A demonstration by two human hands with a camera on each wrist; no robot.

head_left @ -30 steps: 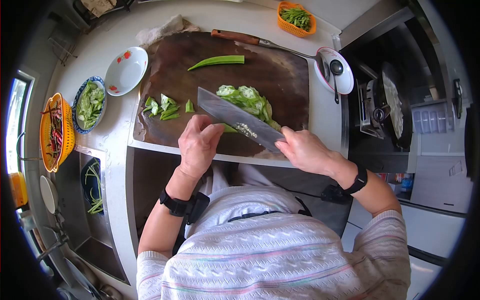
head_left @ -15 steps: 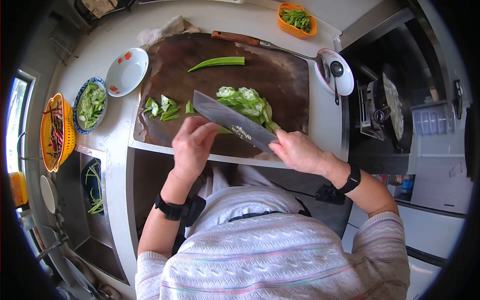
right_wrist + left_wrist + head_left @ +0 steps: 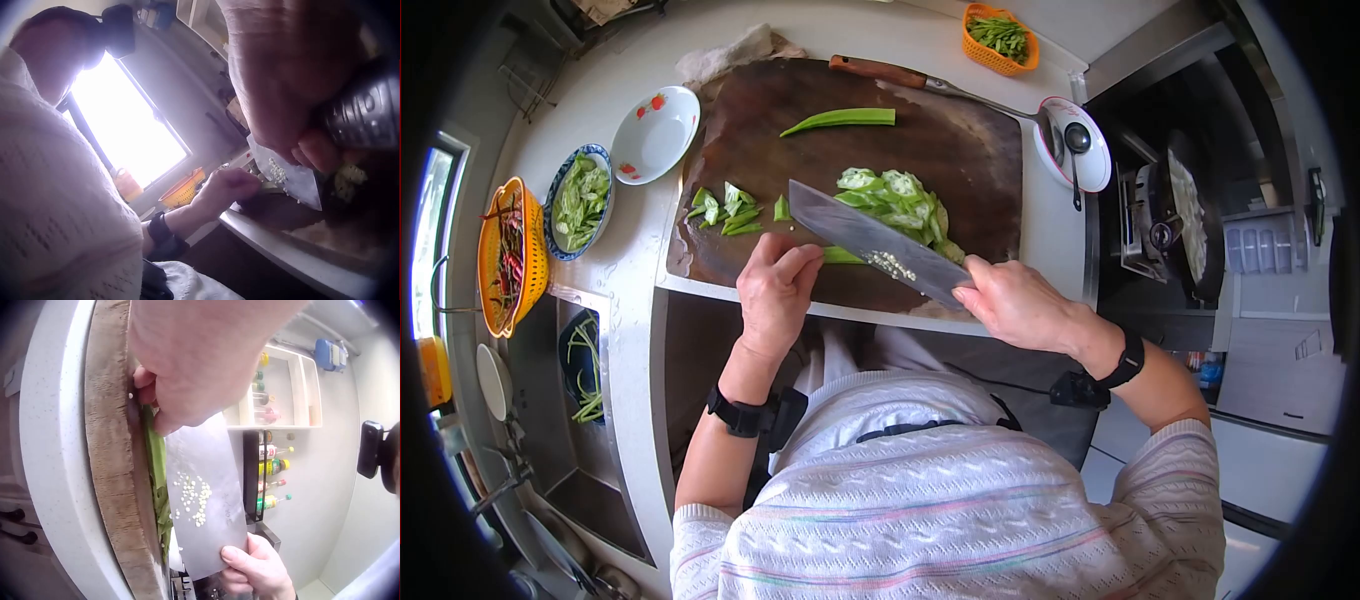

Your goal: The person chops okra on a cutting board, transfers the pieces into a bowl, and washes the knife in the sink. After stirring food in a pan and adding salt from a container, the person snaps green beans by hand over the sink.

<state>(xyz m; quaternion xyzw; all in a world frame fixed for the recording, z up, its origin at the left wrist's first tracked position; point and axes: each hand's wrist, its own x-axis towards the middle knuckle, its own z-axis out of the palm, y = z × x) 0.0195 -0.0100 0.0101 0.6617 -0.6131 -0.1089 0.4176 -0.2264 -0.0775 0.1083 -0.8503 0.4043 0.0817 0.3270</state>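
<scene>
My right hand (image 3: 1022, 305) grips a broad cleaver (image 3: 825, 215) by its handle end, thumb against the blade. Pale seeds cling in a patch to the blade's face, clear in the left wrist view on the cleaver (image 3: 215, 456). With bent fingers my left hand (image 3: 770, 295) pinches the end of a green okra pod (image 3: 837, 256) at the board's near side. The blade lies across that pod and hides part of it. Behind the blade sits a heap of sliced okra (image 3: 905, 205). A longer okra pod (image 3: 840, 119) lies farther back, and cut okra ends (image 3: 735, 212) lie at left.
The dark cutting board (image 3: 740, 110) has a wooden-handled spatula (image 3: 880, 70) along its back. Left stand a white bowl (image 3: 640, 150), a bowl of sliced okra (image 3: 582, 200) and an orange basket of chillies (image 3: 510, 260). A plate with a ladle (image 3: 1050, 105) is at right.
My left hand has shifted left, away from the blade, still pinching the okra. The cleaver moved slightly left, then a little back right; more of the pod shows between hand and blade.
</scene>
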